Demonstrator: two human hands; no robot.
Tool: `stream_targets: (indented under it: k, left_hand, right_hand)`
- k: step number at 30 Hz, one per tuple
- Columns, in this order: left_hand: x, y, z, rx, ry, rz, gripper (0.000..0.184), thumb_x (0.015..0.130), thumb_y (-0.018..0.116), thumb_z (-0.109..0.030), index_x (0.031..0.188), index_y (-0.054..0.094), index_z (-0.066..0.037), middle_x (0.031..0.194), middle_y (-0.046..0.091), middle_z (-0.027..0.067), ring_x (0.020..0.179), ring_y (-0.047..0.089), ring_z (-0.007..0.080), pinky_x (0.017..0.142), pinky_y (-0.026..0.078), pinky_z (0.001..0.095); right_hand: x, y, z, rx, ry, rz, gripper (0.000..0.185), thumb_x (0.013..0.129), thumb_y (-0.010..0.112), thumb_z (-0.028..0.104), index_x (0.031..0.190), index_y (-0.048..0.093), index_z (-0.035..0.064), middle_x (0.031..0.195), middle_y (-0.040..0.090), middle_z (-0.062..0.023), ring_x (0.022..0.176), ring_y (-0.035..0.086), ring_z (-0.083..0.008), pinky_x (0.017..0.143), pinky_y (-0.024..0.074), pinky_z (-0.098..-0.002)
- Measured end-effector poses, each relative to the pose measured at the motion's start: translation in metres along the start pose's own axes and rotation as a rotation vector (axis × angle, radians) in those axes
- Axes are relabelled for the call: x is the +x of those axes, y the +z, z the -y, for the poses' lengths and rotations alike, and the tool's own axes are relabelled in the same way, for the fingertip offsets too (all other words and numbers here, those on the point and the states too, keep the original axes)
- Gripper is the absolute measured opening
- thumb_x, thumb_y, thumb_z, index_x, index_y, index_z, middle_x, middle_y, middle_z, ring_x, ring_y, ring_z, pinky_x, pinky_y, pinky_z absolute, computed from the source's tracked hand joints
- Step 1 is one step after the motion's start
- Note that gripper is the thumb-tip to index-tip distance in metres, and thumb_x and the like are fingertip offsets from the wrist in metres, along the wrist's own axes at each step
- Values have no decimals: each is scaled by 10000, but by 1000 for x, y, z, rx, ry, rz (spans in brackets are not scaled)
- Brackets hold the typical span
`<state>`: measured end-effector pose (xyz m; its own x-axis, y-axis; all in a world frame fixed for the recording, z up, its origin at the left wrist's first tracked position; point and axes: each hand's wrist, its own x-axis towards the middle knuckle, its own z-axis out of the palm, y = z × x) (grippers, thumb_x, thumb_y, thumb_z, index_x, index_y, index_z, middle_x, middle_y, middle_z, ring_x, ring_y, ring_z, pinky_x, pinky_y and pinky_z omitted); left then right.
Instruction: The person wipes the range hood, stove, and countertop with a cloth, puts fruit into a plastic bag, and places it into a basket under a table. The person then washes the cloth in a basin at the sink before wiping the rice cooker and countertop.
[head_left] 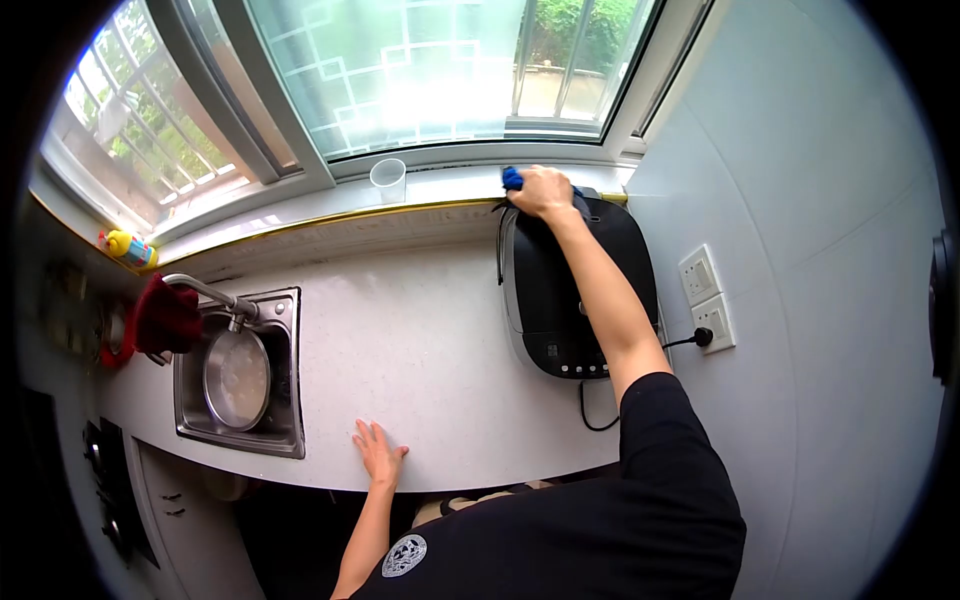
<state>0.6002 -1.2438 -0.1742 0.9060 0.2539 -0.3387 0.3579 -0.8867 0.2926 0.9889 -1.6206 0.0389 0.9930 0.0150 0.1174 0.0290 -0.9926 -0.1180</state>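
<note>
My right hand (pixel 541 191) is closed around a bunched blue cloth (pixel 512 179) at the windowsill (pixel 445 184), with my arm stretched over a black rice cooker (pixel 545 275). Part of the cloth is hidden under my fingers. Near the front edge of the white countertop (pixel 400 330), my left hand (pixel 379 456) rests with its fingers spread and nothing in it. A clear plastic cup (pixel 389 181) stands on the sill, left of the cloth.
The sink (pixel 287 400) at left holds a metal pot (pixel 238 380) with cloudy liquid under the faucet (pixel 205 288). A dark red cloth (pixel 166 315) hangs on the faucet. A yellow bottle (pixel 130 248) is on the sill. The cooker stands near a wall socket with a plug (pixel 703 337).
</note>
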Motion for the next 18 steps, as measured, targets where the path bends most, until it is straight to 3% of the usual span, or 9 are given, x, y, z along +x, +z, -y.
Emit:
stream_targets:
  k: [2, 5, 7, 9, 11, 13, 14, 15, 18]
  left_hand:
    - [0, -13, -12, -47, -11, -11, 891, 689, 803, -194, 1404, 306, -3, 1522, 86, 265, 1366, 160, 503, 1092, 317, 471]
    - [-1, -20, -17, -130, 34, -79, 831, 727, 764, -158, 1398, 306, 14, 1511, 79, 297, 1370, 158, 499, 1114, 261, 477]
    - [7, 9, -3, -214, 165, -189, 775, 759, 728, -138, 1393, 311, 24, 1506, 82, 310, 1373, 160, 492, 1126, 221, 480]
    - [17, -1, -37, -273, 314, -213, 661, 806, 674, -126, 1364, 358, 34, 1488, 142, 323, 1371, 186, 471, 1123, 201, 486]
    - [42, -15, -86, -381, 448, -190, 578, 841, 645, -150, 1333, 407, 37, 1457, 236, 321, 1356, 233, 450, 1109, 229, 488]
    - [78, -25, -147, -483, 589, -190, 480, 888, 599, -205, 1291, 473, 22, 1367, 437, 253, 1297, 374, 395, 1081, 292, 452]
    - [98, -29, -178, -647, 618, -95, 451, 914, 573, -248, 1273, 503, 15, 1310, 504, 235, 1253, 440, 364, 1052, 341, 423]
    - [128, -23, -202, -667, 623, 15, 493, 935, 556, -318, 1324, 485, -24, 1366, 480, 174, 1254, 466, 278, 998, 407, 365]
    - [174, -39, -289, -1119, 197, 481, 693, 917, 446, -596, 1373, 441, -74, 1398, 455, 112, 1262, 421, 302, 1002, 389, 477]
  right_hand:
    - [-2, -9, 5, -3, -117, 79, 329, 738, 622, 374, 958, 704, 144, 1021, 660, -132, 952, 640, -299, 835, 511, -393]
    - [-14, -1, -33, 205, -314, -105, 361, 744, 634, 391, 1014, 687, 158, 1025, 650, -114, 980, 623, -296, 856, 499, -390]
    - [-26, 0, -66, 92, -95, -224, 402, 735, 652, 420, 1050, 676, 170, 1019, 647, -91, 980, 614, -300, 857, 495, -400]
    - [-45, -5, -97, -22, 207, -257, 421, 744, 647, 429, 1062, 675, 154, 1052, 646, -91, 997, 609, -286, 856, 481, -440]
    - [-73, 1, -118, -52, 386, -335, 467, 777, 624, 455, 1120, 639, 139, 1118, 606, -101, 1069, 555, -334, 884, 447, -483]
    - [-112, -2, -121, -60, 512, -311, 492, 787, 626, 458, 1150, 616, 127, 1114, 593, -105, 1043, 556, -358, 875, 441, -507]
    - [-138, -2, -119, -60, 514, -341, 497, 781, 639, 443, 1156, 612, 118, 1122, 582, -106, 1048, 543, -353, 879, 434, -504]
    - [-168, -1, -112, -58, 517, -372, 503, 776, 653, 428, 1162, 608, 108, 1130, 571, -106, 1053, 530, -348, 884, 426, -502]
    - [-233, 2, -100, -97, 464, -457, 526, 746, 691, 399, 1172, 607, 101, 1141, 552, -96, 1081, 492, -322, 894, 409, -489]
